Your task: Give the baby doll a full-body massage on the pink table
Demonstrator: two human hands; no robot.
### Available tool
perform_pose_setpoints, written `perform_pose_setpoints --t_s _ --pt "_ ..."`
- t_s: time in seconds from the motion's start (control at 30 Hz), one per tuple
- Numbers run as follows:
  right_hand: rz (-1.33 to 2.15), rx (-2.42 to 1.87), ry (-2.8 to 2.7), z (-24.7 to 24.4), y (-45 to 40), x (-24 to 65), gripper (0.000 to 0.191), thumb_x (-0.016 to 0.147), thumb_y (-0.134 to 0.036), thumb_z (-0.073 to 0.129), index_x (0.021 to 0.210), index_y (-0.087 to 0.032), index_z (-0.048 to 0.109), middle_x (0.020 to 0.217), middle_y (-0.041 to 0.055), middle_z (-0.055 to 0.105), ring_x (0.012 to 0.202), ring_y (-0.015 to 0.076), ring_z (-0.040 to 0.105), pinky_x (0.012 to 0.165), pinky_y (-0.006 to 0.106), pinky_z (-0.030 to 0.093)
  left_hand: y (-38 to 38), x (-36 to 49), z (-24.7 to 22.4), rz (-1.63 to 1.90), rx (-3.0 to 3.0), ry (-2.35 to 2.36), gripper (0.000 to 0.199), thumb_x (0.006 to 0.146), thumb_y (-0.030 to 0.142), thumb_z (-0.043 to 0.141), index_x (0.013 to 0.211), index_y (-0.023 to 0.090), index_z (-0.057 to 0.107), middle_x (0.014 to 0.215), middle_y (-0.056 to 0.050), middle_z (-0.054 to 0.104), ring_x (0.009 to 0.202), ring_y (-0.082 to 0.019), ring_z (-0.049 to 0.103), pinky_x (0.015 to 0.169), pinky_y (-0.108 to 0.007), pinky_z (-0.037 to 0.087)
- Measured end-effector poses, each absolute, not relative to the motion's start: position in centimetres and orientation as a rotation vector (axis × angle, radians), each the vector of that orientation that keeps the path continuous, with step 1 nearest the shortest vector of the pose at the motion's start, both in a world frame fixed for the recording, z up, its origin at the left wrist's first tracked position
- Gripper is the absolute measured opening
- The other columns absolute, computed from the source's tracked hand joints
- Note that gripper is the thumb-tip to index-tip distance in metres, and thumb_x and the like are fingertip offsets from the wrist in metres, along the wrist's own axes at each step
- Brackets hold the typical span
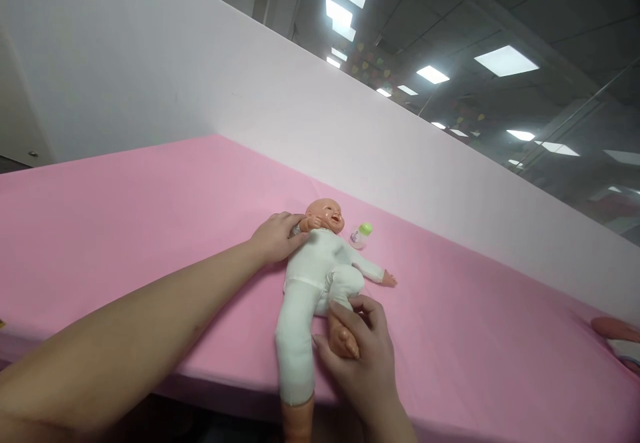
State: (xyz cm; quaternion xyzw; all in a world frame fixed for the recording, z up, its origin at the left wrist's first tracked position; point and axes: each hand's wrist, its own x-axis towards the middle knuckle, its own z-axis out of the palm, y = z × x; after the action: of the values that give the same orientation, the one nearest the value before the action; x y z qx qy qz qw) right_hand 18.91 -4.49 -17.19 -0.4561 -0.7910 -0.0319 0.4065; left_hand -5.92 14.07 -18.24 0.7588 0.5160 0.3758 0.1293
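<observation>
A baby doll (pixel 311 263) in a white cloth suit lies on its back on the pink sheet, its head toward the wall. My left hand (pixel 278 236) is wrapped round one bent arm of the doll beside its shoulder, the thumb resting near the chest. With my right hand (pixel 364 350) I grip the lower part of one leg, which is bent up at the knee; its bare foot shows between thumb and fingers. The doll's other leg stretches straight over the front edge of the bed. Its free arm lies out to the right.
A small baby bottle (pixel 361 235) with a green cap is beside the doll's head. The pink sheet (pixel 465 343) covers the surface, bounded at the back by a white wall (pixel 280 110). A partly visible reddish and white object (pixel 620 336) lies at the far right edge.
</observation>
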Motion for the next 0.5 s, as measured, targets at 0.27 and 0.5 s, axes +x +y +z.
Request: perform_pose_setpoints --t_s 0.27,0.5 --pt "-0.096 -1.096 -2.065 -16.6 -8.9 20.1 0.044 0.081 -0.032 0.083 0.122 -0.024 0.070 0.120 0.0107 0.054 0.106 0.0244 0.066 0.084 0.034 0.065 16.4 -8.0 -19.7 1.256 1.601 1.595 0.045 0.097 0.065 0.050 0.109 0.025 0.066 0.095 -0.006 0.074 0.082 -0.026 0.068 0.070 -0.035 0.047" --pt "-0.002 -1.118 -2.058 -19.4 -12.3 21.0 0.051 0.084 -0.037 0.083 0.129 -0.021 0.066 0.119 0.0123 0.058 0.099 0.0236 0.070 0.080 0.030 0.066 17.8 -9.5 -20.1 1.384 1.196 1.679 0.049 0.098 0.064 0.048 0.115 0.020 0.063 0.103 -0.013 0.074 0.091 -0.032 0.069 0.074 -0.038 0.050"
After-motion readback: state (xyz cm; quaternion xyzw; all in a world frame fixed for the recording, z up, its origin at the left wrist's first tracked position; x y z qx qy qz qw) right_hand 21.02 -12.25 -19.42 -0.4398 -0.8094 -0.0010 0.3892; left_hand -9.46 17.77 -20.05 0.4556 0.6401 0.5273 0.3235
